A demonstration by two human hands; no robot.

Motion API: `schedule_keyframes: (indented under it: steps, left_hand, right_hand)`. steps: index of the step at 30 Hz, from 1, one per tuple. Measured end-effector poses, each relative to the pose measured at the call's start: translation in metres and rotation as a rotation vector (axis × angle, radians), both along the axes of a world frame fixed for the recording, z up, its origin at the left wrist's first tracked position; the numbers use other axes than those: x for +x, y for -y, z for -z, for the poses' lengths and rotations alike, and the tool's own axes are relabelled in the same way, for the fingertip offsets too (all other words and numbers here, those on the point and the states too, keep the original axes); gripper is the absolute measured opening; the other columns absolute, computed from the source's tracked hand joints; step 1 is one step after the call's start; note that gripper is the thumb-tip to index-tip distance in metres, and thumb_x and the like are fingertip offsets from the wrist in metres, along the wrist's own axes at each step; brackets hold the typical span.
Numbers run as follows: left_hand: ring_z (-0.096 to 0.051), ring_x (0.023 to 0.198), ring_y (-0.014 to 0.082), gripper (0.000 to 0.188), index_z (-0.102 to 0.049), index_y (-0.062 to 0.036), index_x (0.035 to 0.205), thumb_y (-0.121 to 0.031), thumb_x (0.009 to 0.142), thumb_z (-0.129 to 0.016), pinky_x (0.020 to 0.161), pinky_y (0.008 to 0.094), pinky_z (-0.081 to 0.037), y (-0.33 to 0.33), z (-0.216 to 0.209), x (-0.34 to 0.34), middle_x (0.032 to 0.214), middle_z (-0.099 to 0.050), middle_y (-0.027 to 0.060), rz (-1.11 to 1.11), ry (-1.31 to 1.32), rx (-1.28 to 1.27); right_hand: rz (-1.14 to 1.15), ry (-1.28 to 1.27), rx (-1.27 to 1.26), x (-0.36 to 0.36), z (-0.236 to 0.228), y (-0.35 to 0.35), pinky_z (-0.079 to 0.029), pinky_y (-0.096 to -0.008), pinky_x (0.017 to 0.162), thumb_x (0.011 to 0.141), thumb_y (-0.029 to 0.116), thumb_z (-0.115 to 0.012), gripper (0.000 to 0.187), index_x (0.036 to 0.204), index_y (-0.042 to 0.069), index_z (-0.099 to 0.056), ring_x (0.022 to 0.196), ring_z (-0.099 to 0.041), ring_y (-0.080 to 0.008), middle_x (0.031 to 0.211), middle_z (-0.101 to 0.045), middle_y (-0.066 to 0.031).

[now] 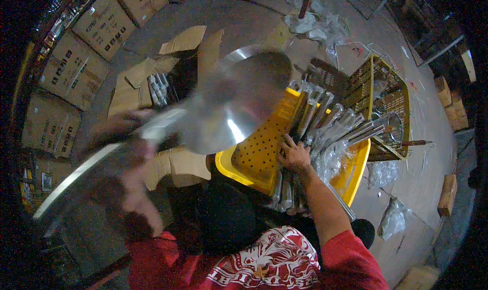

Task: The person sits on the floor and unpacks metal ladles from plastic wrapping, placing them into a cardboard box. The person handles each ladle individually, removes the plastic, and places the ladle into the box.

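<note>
My left hand [138, 163], smeared by motion, is closed around the handle of a long, shiny metal utensil [226, 130] with a broad rounded head. The blur hides the head's exact shape; it hangs over the near left part of a yellow crate [244, 175] with a perforated bottom. Inside that crate, my right hand [295, 155] rests with its fingers apart, touching the left side of a pile of metal tubes or handles [315, 109]. Many of them are wrapped in clear plastic [328, 150], and nothing is visibly gripped by this hand.
Stacked cardboard boxes [73, 69] line the left side. An open carton [127, 89] holding wrapped metal pieces [160, 89] stands ahead on the left. Beyond the crate lies a yellow mesh basket [373, 87]. A plastic bag [394, 219] and wooden blocks [447, 194] are on the right.
</note>
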State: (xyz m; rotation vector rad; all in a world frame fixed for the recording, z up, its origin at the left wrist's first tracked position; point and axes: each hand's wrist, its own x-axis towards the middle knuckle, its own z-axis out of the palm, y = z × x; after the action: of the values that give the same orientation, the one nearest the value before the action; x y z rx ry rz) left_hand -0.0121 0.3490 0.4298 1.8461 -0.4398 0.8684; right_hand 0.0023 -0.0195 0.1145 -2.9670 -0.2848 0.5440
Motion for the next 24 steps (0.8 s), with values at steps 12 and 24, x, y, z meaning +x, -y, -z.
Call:
schedule_keyframes:
  steps: [12,24]
  left_hand:
    - [-0.066,0.081,0.0242,0.026,-0.067,-0.006,0.095,-0.026,0.083,-0.079,0.075,0.0372,-0.053,0.086,0.177,0.05,0.089,-0.067,0.0102,0.087,-0.729,0.109]
    - [-0.063,0.093,0.0317,0.033,-0.064,-0.0046,0.1,-0.027,0.081,-0.08,0.08,0.0395,-0.051,0.107,0.215,0.029,0.101,-0.062,0.015,0.462,-0.806,0.247]
  right_hand:
    - [0.025,0.005,-0.043,0.0,-0.009,-0.005,-0.042,-0.0657,0.094,0.083,0.05,-0.066,0.063,0.139,0.026,-0.052,0.123,-0.054,-0.039,0.16,-0.033,0.0021]
    - [0.043,-0.09,-0.131,0.004,-0.013,-0.008,-0.041,-0.0657,0.098,0.089,0.064,-0.055,0.077,0.155,0.03,-0.032,0.128,-0.05,-0.0388,0.164,-0.027,0.0048]
